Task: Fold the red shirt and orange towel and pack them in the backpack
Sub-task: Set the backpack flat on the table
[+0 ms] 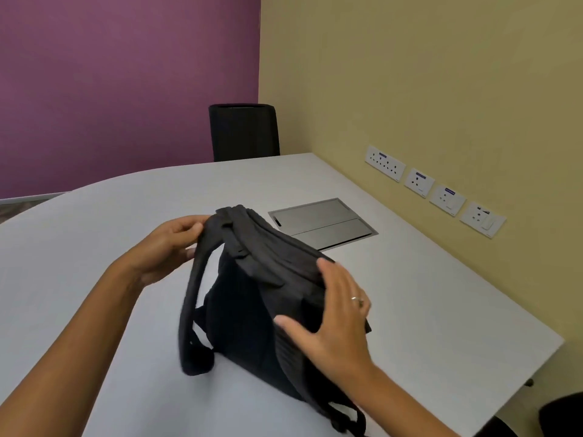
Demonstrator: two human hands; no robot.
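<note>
While the backpack [268, 294] is standing upright on the grey table [441, 310], strap side facing me, I am steadying it with both hands. Judged from this layout, the task is sitting at a late or a very early stage: neither the red shirt nor the orange towel is showing anywhere on the table around the backpack, so either both are already lying inside it or they are waiting out of view. I cannot tell which.

The zip line along the top of the backpack is appearing closed, though dark fabric and motion blur are making that uncertain. The interior is staying hidden.

My right hand [331, 313] is resting flat on the right side of the backpack, fingers straight and spread, thumb reaching across the back panel; a ring [356, 299] is showing on one finger. My left hand [170, 244] is working at the upper left of the backpack, fingers curled and pinching the top of the left shoulder strap [192, 298].

Behind the backpack, a metal cable hatch [325, 222] is lying flush in the table. The near lower corner of the backpack and its right strap are running towards the frame edge.
</note>
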